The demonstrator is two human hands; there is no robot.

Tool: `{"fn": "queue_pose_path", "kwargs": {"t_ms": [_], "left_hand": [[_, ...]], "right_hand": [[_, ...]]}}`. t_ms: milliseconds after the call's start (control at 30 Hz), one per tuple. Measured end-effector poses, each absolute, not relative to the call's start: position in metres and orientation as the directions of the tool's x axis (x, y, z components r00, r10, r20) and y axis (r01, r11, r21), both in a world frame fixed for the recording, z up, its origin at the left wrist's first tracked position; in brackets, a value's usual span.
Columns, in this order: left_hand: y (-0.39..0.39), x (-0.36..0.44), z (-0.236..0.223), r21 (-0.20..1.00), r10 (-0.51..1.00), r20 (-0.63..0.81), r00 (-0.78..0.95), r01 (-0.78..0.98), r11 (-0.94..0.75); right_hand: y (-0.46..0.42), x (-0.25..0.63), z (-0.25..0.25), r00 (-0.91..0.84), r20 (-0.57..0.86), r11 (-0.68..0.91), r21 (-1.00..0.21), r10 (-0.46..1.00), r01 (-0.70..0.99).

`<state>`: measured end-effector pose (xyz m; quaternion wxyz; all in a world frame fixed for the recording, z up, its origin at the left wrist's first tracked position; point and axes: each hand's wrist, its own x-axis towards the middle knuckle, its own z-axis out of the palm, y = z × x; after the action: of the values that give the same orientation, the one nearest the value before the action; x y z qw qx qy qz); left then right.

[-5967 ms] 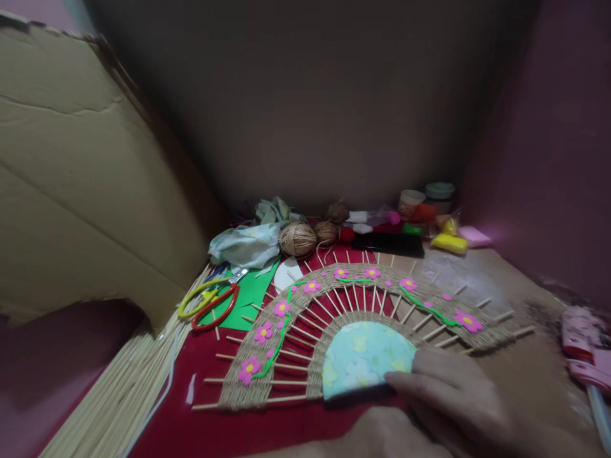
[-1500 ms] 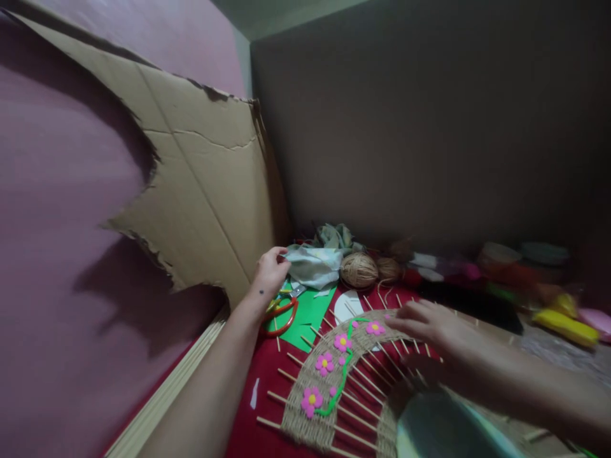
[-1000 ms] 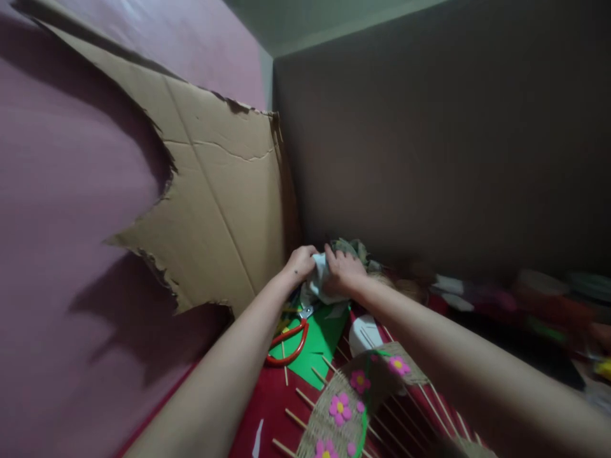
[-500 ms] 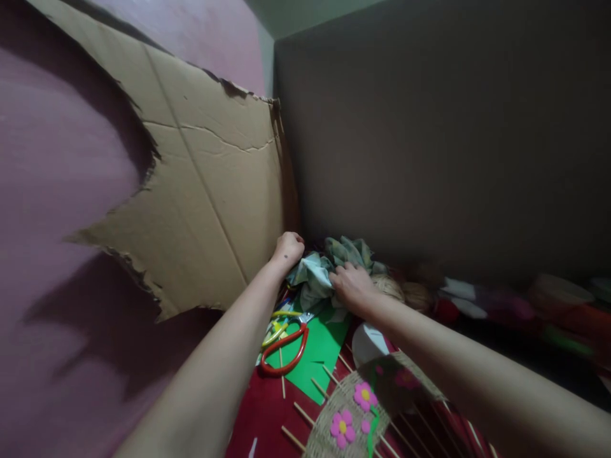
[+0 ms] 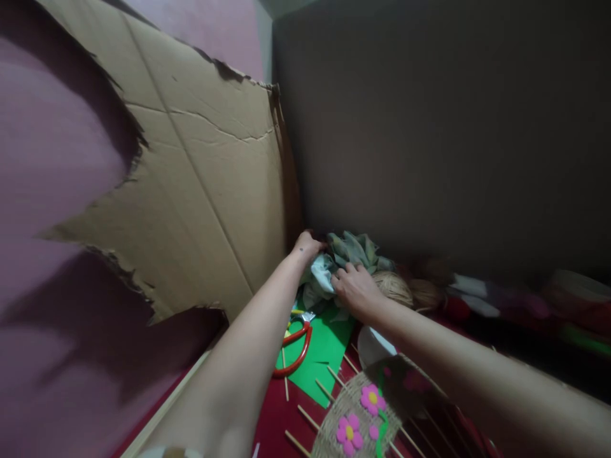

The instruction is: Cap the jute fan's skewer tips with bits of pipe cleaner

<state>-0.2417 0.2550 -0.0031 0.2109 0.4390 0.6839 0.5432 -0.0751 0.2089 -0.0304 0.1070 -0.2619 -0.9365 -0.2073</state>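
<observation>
A crumpled bundle of pale green and bluish cloth (image 5: 322, 275) lies in the corner at the foot of the dark wall. My left hand (image 5: 308, 245) is at the bundle's left edge, fingers bent against the fabric and their tips partly hidden. From the right, my right hand (image 5: 357, 287) grips the front of the cloth with curled fingers. A ball of tan twine (image 5: 393, 288) sits just beyond my right knuckles. Below the cloth are a green sheet (image 5: 321, 356) and red-handled scissors (image 5: 305, 353), partly covered by my left forearm.
A torn cardboard piece (image 5: 205, 172) leans on the pink wall at left. In front stands a woven twine piece (image 5: 346, 394) with projecting sticks and pink flowers. A white round object (image 5: 375, 346) is behind it. Dim items, including a red ball (image 5: 457, 308), line the right wall.
My left hand has shifted right and inward along the cloth, its fingers now reaching toward the bundle's back. My right hand keeps its grip. The camera view has moved slightly.
</observation>
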Motion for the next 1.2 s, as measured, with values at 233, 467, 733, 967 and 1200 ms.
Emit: {"fn": "queue_pose_path", "kwargs": {"t_ms": [233, 467, 733, 967, 1200], "left_hand": [[0.254, -0.239, -0.01, 0.987, 0.84, 0.116, -0.53, 0.153, -0.04], [0.261, -0.239, -0.023, 0.994, 0.83, 0.074, -0.553, 0.104, -0.019], [0.262, -0.234, -0.019, 0.986, 0.749, 0.163, -0.642, 0.14, -0.095], [0.217, -0.242, 0.027, 0.899, 0.626, 0.438, -0.646, 0.328, -0.29], [0.079, -0.21, 0.119, 0.832, 0.814, 0.465, -0.349, 0.487, -0.266]], "right_hand": [[0.207, -0.075, -0.034, -0.846, 0.315, 0.781, 0.342, 0.429, 0.523], [0.206, -0.077, -0.033, -0.853, 0.288, 0.786, 0.341, 0.434, 0.515], [0.206, -0.071, -0.03, -0.861, 0.28, 0.802, 0.326, 0.424, 0.501], [0.206, -0.071, -0.032, -0.861, 0.273, 0.807, 0.313, 0.429, 0.501], [0.203, -0.06, -0.017, -0.86, 0.215, 0.845, 0.187, 0.462, 0.501]]}}
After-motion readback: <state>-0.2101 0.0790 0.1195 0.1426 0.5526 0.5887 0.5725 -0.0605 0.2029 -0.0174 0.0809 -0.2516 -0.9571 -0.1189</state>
